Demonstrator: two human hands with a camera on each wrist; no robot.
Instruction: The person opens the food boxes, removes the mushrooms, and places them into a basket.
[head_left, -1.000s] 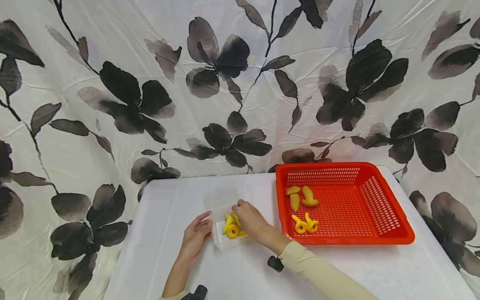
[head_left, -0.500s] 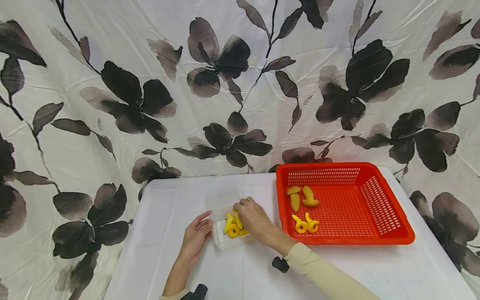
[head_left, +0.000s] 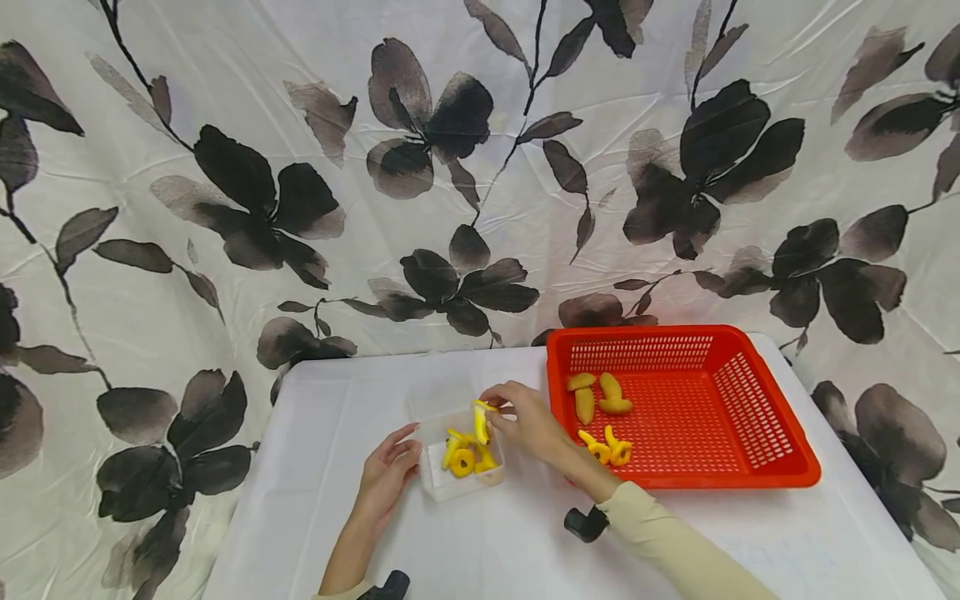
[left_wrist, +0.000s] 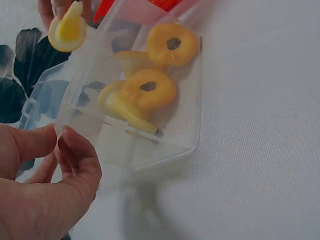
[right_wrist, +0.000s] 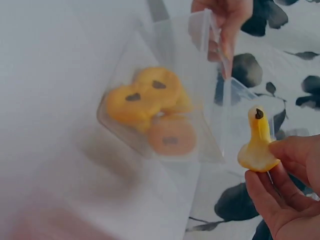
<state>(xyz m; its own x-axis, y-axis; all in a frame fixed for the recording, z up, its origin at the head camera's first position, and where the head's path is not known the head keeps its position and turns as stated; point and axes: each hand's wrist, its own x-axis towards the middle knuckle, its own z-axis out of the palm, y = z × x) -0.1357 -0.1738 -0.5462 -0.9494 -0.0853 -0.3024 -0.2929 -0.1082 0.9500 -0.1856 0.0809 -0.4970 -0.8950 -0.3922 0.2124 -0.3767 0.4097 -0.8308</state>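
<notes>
My right hand (head_left: 528,425) pinches a yellow toy mushroom (right_wrist: 259,142) between thumb and fingers, over the right back edge of a clear plastic box (head_left: 450,492). In the left wrist view, my left hand (left_wrist: 55,175) grips the box's near rim between thumb and fingertips. Several more yellow toy mushrooms (left_wrist: 150,90) with dark-centred caps lie heaped inside the box. Its transparent lid (head_left: 442,387) is folded back behind it.
A red perforated basket (head_left: 690,480) stands right of the box. Two brown toy mushrooms (head_left: 615,395) and two yellow ones (head_left: 619,450) lie along its left side. A floral cloth (head_left: 450,108) hangs behind the white-covered table (head_left: 300,467).
My right hand has lifted a yellow toy mushroom up out of the heap and shifted slightly to the right. The left hand stays at the box.
</notes>
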